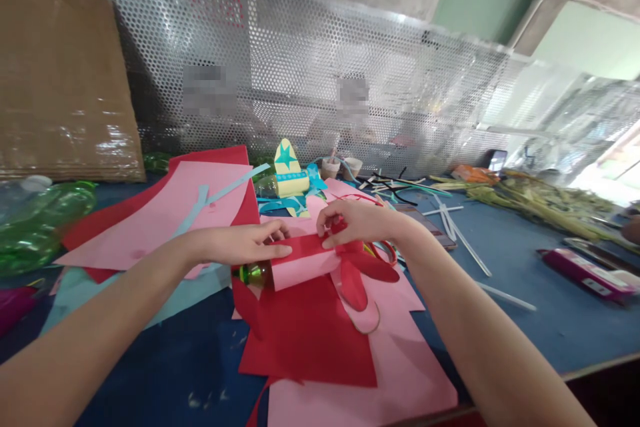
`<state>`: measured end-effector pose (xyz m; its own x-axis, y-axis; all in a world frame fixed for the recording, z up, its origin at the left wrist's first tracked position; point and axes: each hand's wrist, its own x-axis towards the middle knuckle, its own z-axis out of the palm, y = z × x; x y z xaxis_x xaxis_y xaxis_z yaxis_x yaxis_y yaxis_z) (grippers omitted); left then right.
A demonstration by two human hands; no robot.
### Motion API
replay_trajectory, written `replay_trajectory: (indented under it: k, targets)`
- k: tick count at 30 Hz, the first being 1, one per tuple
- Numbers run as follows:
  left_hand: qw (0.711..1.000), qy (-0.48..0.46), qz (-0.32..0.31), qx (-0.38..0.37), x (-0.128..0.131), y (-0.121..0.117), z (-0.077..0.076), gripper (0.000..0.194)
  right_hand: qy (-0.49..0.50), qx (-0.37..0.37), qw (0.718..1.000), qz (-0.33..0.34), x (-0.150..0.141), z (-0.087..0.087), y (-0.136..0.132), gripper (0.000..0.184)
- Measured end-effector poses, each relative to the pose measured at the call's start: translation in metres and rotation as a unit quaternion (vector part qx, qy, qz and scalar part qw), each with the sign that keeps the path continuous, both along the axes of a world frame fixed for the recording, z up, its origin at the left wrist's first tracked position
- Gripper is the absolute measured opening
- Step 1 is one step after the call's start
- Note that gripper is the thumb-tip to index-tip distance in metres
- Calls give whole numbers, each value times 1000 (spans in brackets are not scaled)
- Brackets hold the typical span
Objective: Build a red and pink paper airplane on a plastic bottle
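Observation:
A green plastic bottle (254, 273) lies on its side, wrapped in pink paper (303, 270) with a red paper band (305, 247) over it. My left hand (250, 243) presses flat along the wrap's near top edge, thumb and fingers closed against the paper. My right hand (350, 220) pinches the red band at the wrap's upper right, fingers curled. Below the bottle lie a red sheet (310, 340) and a pink sheet (395, 373). Red and pink paper loops (357, 287) hang from the wrap's right side.
Large pink and red sheets (165, 213) lie at the left beside green bottles (40, 227). A yellow paper rocket (290, 173) stands behind. White strips (460, 233), dried leaves (540, 203) and a magenta box (585, 273) are on the right. Cardboard (60, 87) leans against a perforated screen (320, 67).

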<state>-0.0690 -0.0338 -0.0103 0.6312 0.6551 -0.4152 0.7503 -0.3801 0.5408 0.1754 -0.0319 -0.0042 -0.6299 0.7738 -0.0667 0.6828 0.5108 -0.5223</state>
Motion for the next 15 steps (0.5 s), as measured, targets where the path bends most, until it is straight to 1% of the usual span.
replay_trajectory:
  k: [4, 8, 15]
  targets:
    - [1000, -7, -3, 0, 1, -1, 2, 56, -20, 14, 1000, 10, 0, 3, -2, 18]
    - [1000, 12, 1, -1, -2, 0, 6, 61, -22, 16, 1000, -1, 1, 2, -2, 18]
    - [999, 18, -29, -11, -8, 5, 6, 63, -10, 8, 1000, 24, 2, 1, -2, 15]
